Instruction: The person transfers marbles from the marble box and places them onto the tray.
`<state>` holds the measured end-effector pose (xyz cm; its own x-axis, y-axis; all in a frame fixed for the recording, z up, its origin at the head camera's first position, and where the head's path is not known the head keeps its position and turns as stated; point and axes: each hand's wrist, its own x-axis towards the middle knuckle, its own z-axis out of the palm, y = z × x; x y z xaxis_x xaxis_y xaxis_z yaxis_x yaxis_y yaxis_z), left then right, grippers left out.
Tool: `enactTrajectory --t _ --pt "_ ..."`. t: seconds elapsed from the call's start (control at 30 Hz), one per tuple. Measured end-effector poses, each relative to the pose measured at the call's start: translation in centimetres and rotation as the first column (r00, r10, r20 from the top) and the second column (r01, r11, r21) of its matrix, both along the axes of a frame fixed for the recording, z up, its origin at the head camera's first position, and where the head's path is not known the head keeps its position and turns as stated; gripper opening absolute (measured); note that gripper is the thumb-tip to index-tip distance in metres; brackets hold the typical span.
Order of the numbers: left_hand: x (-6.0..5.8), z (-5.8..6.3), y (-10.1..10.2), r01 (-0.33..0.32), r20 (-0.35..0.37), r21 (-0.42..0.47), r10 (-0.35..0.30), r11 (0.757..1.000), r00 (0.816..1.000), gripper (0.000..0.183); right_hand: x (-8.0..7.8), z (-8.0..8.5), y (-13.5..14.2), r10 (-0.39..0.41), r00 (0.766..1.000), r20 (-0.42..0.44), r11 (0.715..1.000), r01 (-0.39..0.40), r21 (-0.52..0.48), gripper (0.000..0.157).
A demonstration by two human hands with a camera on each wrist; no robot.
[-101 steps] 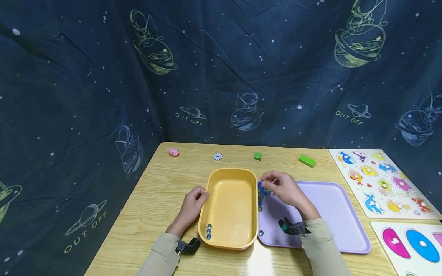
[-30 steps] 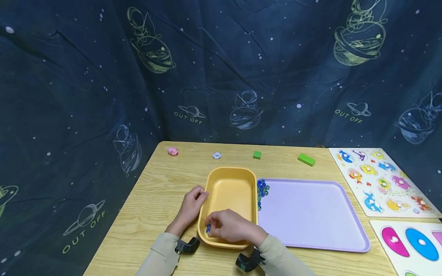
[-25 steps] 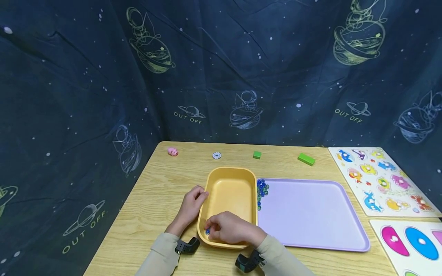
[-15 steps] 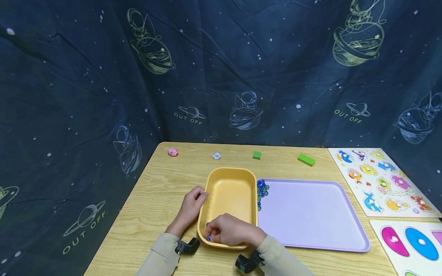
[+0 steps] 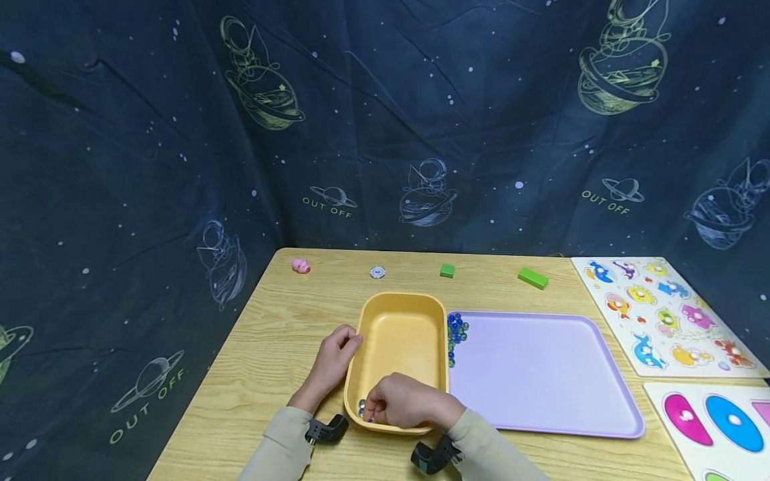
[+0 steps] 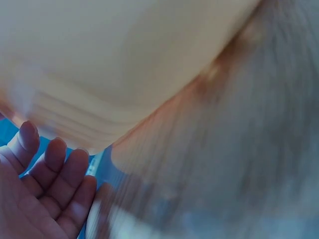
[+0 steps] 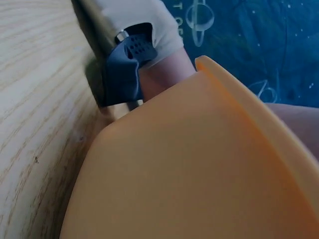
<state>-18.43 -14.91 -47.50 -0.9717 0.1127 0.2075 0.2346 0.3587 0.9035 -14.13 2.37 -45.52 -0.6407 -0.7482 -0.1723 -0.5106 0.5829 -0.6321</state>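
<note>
A yellow plastic tub stands on the table. My left hand holds its left rim, thumb tip at the edge; in the left wrist view the loosely bent fingers lie by the outer wall. My right hand reaches down inside the tub's near left corner, fingers bent and fingertips together at a small blue glass marble. Beside those fingertips lie other glass marbles along the tub's left wall. In the right wrist view the tub's outer wall hides the right hand's fingers.
Right of the tub, touching it, is a lilac tray with several blue and green marbles at its left end. Behind stand a pink pig, a poker chip and green blocks. Puzzle boards lie far right.
My right hand has come from the marbles in the tray into the tub, then slid slightly toward its near side among the marbles. The tray's near-left marble is gone. My left hand stays on the rim.
</note>
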Motion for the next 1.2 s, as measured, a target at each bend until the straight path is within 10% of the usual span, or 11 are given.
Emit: enactTrajectory --t 0.57,0.87,1.2 --pt "-1.2 -2.5 -0.5 -0.027 0.005 0.027 0.027 0.999 1.0 0.02 -0.6 0.2 0.7 0.092 0.992 0.083 0.988 -0.08 -0.133 0.012" --pt "-0.5 -0.8 -0.2 -0.009 0.031 0.013 0.008 1.0 0.999 0.018 -2.1 2.7 3.5 -0.052 0.994 0.096 0.961 0.076 -0.265 0.012" --pt "0.1 0.3 0.1 -0.007 0.032 0.011 0.007 1.0 0.999 0.019 -3.9 6.2 9.9 -0.276 0.947 0.165 0.863 0.32 -0.392 0.011"
